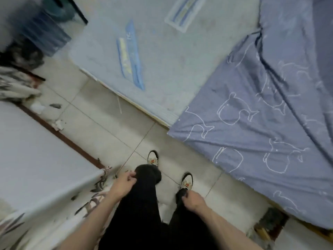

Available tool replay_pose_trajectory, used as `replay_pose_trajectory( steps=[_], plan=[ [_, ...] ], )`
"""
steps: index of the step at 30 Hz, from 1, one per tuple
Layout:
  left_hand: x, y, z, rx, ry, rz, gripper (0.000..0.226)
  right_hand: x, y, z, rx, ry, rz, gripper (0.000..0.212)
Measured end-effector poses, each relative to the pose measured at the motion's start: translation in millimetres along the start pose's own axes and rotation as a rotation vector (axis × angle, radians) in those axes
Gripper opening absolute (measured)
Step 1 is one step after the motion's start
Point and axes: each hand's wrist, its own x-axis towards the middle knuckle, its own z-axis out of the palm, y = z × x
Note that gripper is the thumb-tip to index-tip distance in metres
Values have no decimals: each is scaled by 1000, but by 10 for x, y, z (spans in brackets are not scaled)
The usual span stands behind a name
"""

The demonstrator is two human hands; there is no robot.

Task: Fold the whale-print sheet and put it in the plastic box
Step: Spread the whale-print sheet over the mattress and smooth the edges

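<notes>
The whale-print sheet (261,138) lies spread over the right part of a bare mattress (162,60), blue-grey with white outline whales, its near corner hanging past the mattress edge over the tiled floor (100,127). Neither hand touches it. The left hand (123,184) is closed, pinching the black trouser (144,195) fabric at the raised left knee; the right hand (193,200) is likewise curled onto the trouser cloth at the right leg. Two pale sneakers (187,181) stand on the tiles between the mattress and a white surface (36,159) at the left, which carries a dark-patterned cloth (93,199) along its edge. Small bits of litter (57,123) lie on the floor by it. A blurred ribbed bluish container (45,37) stands at the upper left, too smeared to identify.
</notes>
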Motion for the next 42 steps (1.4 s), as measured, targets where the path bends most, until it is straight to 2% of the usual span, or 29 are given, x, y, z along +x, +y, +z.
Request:
replay_pose_trajectory(
  steps=[2,5,8,10,12,13,14,15,17,20,23,25,28,31,34,38,40,42],
  plan=[
    [-345,-394,-349,-164,61,-97,26,-265,-869,-152,-85,-26,-109,36],
    [-563,-972,-922,-447,109,-279,11,-412,-2284,-425,-13,5,-248,22],
    [-487,-1425,-1584,-565,106,-345,14,-363,-3531,-736,17,37,-354,17],
    [-320,-1609,-2112,-591,82,-381,16,-259,-4199,-1003,-38,75,-331,23],
    [-223,-1560,-2447,-620,45,-375,19,-165,-4441,-1317,-117,102,-259,28],
    [-112,-1609,-2838,-658,42,-368,20,-78,-4797,-1444,-151,128,-223,29],
    [-38,-1586,-3270,-711,36,-382,18,-24,-5140,-1556,-150,155,-177,30],
    [-7,-1449,-3387,-747,43,-348,15,-31,-5139,-1649,-128,185,-148,29],
    [194,-1281,-4111,-784,88,-273,16,23,-5588,-1815,7,227,-119,26],
    [595,-1016,-5195,-768,128,-128,21,126,-6262,-1946,153,183,-62,24],
    [1072,-816,-6152,-711,180,-1,25,379,-6811,-2039,111,135,-28,22],
    [1378,-789,-6684,-655,185,8,25,623,-7144,-2131,11,97,12,23],
    [1674,-940,-7329,-539,158,-67,28,794,-7847,-2331,-161,16,60,32],
    [1849,-1160,-8055,-440,150,-185,28,801,-8849,-2674,-115,-3,-4,27],
    [1875,-1226,-8706,-492,145,-263,26,697,-9858,-3132,212,84,-72,16],
    [2184,-1087,-9517,-615,32,-383,28,813,-11133,-3955,483,164,-285,22],
    [2596,-901,-9927,-582,12,-395,31,982,-11559,-4393,527,209,-372,23],
    [2970,-513,-10374,-534,-32,-389,32,1120,-11694,-4757,566,270,-376,21]
  ],
)
